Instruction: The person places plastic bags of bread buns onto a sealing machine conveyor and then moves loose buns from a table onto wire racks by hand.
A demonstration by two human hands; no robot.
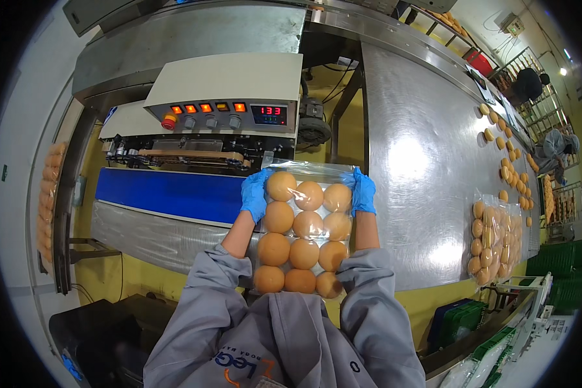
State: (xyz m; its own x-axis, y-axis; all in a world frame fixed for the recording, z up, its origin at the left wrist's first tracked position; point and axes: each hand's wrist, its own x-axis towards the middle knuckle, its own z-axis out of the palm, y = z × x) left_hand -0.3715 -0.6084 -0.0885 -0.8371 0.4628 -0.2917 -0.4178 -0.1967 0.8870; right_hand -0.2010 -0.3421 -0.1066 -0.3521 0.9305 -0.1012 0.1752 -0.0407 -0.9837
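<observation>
A clear plastic bag (304,224) of round golden buns hangs in front of my body, its buns in rows of three. My left hand (255,195), in a blue glove, grips the bag's upper left corner. The upper right corner is in the gloved grasp of my right hand (364,193). Above the buns, the bag's flat top edge (315,168) stretches between both hands. Just left of it stands a band sealing machine (223,106) with lit orange switches, a red stop button and a digital display. Its blue conveyor belt (169,194) ends close to my left hand.
To the right is a stainless steel table (417,106) with loose buns (510,167) along its far side. Filled bags of buns (494,242) sit at its right end. More packed buns (52,194) are at far left. Other people (557,145) stand at far right, near green crates (557,264).
</observation>
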